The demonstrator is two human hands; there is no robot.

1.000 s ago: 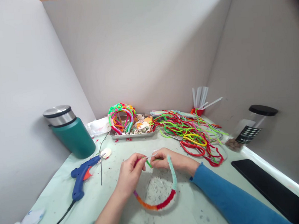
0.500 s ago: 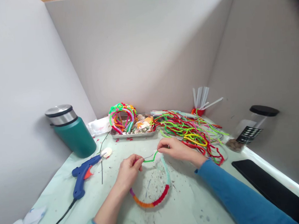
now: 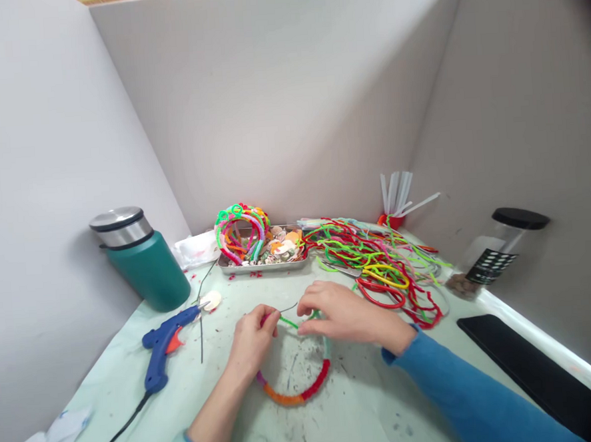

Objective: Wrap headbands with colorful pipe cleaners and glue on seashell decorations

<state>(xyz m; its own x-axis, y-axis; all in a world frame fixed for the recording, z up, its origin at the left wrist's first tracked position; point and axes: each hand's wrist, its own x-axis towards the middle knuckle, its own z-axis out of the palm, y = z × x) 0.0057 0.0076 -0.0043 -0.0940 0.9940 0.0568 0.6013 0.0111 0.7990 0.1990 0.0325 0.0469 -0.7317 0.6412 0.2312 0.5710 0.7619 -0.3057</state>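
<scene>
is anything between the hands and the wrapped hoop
Nothing visible. The left hand pinches one end of the wrapped hoop and the right hand grips its other end with the green pipe cleaner.

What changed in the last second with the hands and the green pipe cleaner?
The right hand swung out toward the pipe cleaner pile, then came back beside the left hand, working the green pipe cleaner around the headband. Both kept their pinch. The glue gun, tray and bottle stayed put.
</scene>
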